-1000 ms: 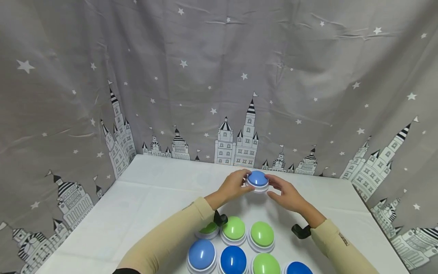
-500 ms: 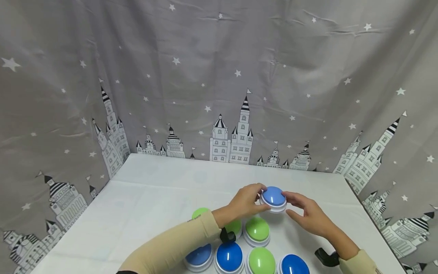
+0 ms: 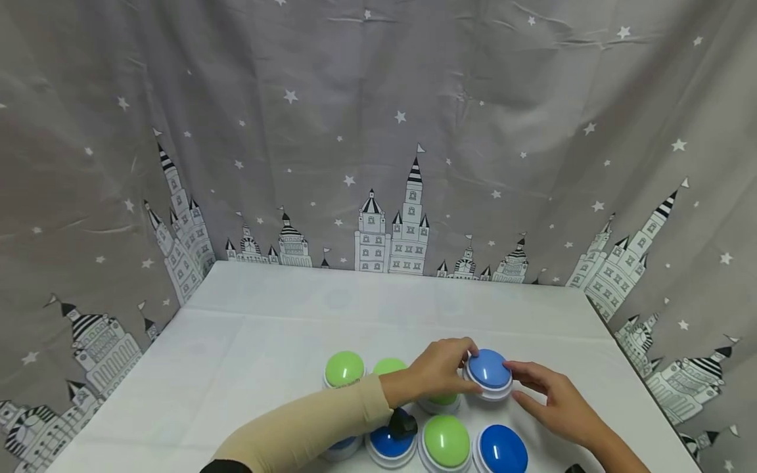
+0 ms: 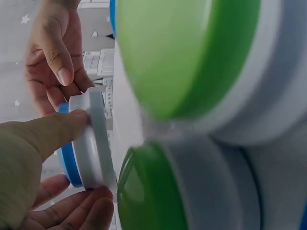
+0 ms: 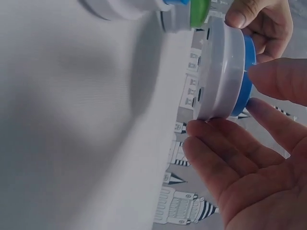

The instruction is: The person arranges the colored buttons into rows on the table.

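Observation:
A round push button with a light blue dome [image 3: 489, 369] and white base [image 5: 223, 72] is held just above the white table, right of the other buttons. My left hand [image 3: 440, 369] pinches its left side, thumb along the base and fingers round the far edge. On the right side, my right hand [image 3: 558, 402] touches the rim with extended fingers; its thumb stands apart from the base in the left wrist view. In the right wrist view, small dark spots show on the button's underside. My left forearm covers parts of the buttons behind it.
Green buttons [image 3: 345, 369] stand in a back row, with a further green button [image 3: 446, 440] and a dark blue button [image 3: 503, 449] in the front row. The white table [image 3: 254, 328] ends at a grey curtain [image 3: 284, 131] printed with castles and stars.
Both hands have brought the light blue button towards the viewer and to the right, from the table's far part to beside the back row. The head view has shifted slightly.

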The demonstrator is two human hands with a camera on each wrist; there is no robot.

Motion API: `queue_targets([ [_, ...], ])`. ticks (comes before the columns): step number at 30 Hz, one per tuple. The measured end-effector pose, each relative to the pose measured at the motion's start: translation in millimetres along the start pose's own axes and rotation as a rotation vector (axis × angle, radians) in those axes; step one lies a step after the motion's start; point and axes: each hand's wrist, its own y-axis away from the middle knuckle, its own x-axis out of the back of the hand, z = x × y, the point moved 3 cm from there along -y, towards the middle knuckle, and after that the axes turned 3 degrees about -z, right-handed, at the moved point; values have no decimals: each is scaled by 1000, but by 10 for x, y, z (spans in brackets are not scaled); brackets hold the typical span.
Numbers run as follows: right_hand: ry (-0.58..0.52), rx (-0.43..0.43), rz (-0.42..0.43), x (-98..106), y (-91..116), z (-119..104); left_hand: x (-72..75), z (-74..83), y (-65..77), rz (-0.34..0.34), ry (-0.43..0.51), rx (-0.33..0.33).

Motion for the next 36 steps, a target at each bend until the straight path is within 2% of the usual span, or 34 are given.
queue_targets([
  [7,-63,-36,-22,-75,127,78,-121,31,15,-56,-82,2],
  [14,-123,27,-40,-153,190,125,-162,32,57,-63,-163,-68],
  [22,-214,27,-93,-226,191,157,-196,11,105,-64,-260,-144],
  [32,-182,24,-124,-288,176,146,-217,-24,130,-67,-431,-173],
  [36,-139,13,-123,-295,194,145,-217,-12,137,-72,-436,-163],
])
